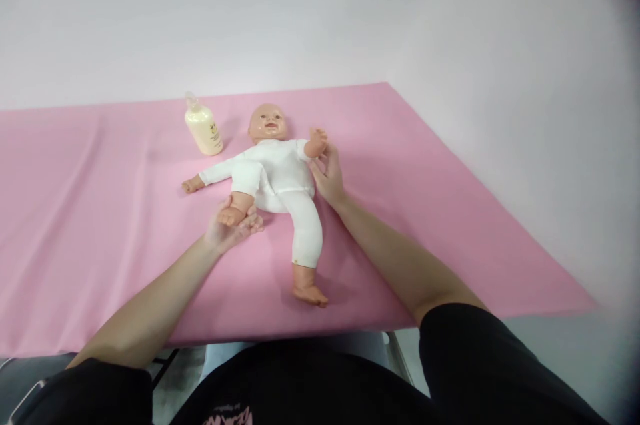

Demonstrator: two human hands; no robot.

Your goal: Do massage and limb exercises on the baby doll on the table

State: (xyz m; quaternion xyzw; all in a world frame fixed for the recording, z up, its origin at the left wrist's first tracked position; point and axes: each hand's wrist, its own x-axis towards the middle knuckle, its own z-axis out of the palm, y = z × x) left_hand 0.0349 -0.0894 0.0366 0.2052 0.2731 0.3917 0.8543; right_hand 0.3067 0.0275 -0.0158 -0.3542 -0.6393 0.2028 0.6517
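On the pink cloth (100,212), a doll (280,175) lay face up, head away.
Left hand (231,228) cupped its foot, open; right hand (327,178) touched its arm, fingers loose.

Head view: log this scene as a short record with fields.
surface: pink sheet over a table
doll: baby doll in white clothes, lying on its back
left hand: left hand cupped under the doll's bent foot
right hand: right hand at the doll's side, fingers by its raised arm
nearby: cream bottle standing beside the doll's head
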